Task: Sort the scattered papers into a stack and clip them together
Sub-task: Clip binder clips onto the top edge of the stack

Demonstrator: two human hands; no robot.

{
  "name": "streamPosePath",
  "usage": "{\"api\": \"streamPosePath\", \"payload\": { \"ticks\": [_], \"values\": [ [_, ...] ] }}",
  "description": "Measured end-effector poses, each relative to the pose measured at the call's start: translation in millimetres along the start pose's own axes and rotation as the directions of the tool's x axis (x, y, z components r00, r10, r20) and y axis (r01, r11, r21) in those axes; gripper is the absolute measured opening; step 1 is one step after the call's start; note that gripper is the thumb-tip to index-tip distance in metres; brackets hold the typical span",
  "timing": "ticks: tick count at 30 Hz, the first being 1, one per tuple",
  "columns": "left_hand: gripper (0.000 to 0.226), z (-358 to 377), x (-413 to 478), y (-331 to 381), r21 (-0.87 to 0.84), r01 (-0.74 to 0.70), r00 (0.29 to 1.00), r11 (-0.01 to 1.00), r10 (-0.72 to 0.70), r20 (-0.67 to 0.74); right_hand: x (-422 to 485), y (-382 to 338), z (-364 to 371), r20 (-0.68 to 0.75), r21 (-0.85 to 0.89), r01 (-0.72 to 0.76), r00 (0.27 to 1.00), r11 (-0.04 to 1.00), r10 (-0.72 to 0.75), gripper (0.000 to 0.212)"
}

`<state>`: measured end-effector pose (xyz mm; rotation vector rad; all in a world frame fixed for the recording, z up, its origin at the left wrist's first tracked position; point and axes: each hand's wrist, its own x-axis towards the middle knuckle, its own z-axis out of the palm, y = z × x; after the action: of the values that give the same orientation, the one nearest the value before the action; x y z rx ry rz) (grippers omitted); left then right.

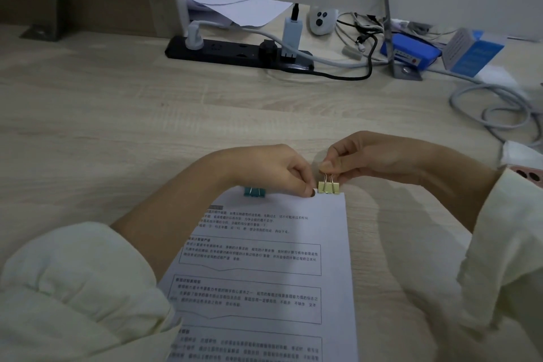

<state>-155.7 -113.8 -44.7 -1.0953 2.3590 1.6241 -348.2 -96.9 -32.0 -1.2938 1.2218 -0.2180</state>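
R hand (370, 160): thumb + fingers pinch the wire handles of the yellow clip (328, 187); handles pressed together, standing upright.
Yellow clip: body sits on top edge of the paper stack (264, 258), near its R corner; can't tell how wide its mouth is.
L hand (276, 169): fingers curled, thumb + index pinch the stack's top edge, just beside the yellow clip on its L.
Teal clip (254, 192): on same top edge, further L, partly hidden under L hand.
Paper stack: printed pages w/ boxed text, flat on desk (147, 114) between both forearms; near end runs out of frame.
Sleeves (73, 288): pale cream, both arms.
Desk: light wood grain.
Far side: black power strip (235, 51) w/ plugs in it, white remote (322, 19), tangled cables (493, 103), blue box (476, 53) to the R.
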Motion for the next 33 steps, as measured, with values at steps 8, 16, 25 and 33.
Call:
{"api": "streamPosePath", "payload": {
  "ticks": [8,16,25,33],
  "values": [
    [0.012,-1,-3,-3,-0.014,0.010,0.998,1.000,-0.011,-0.067,5,-4,4,0.069,-0.028,-0.002,0.998,1.000,0.004,0.016],
    [0.010,-2,-4,-6,-0.030,0.027,0.998,0.999,-0.029,-0.058,4,5,2,0.073,0.020,-0.038,0.997,0.999,0.036,0.037],
    [0.007,-23,-23,-3,-0.045,0.016,0.957,0.999,-0.029,-0.290,-36,28,48,-0.007,0.350,0.048,0.999,0.935,-0.049,0.042],
    [0.022,-27,-51,-12,0.121,0.024,0.606,0.992,0.082,-0.791,-32,25,104,-0.402,0.462,0.220,0.915,0.859,-0.018,0.026]
  ]
}}
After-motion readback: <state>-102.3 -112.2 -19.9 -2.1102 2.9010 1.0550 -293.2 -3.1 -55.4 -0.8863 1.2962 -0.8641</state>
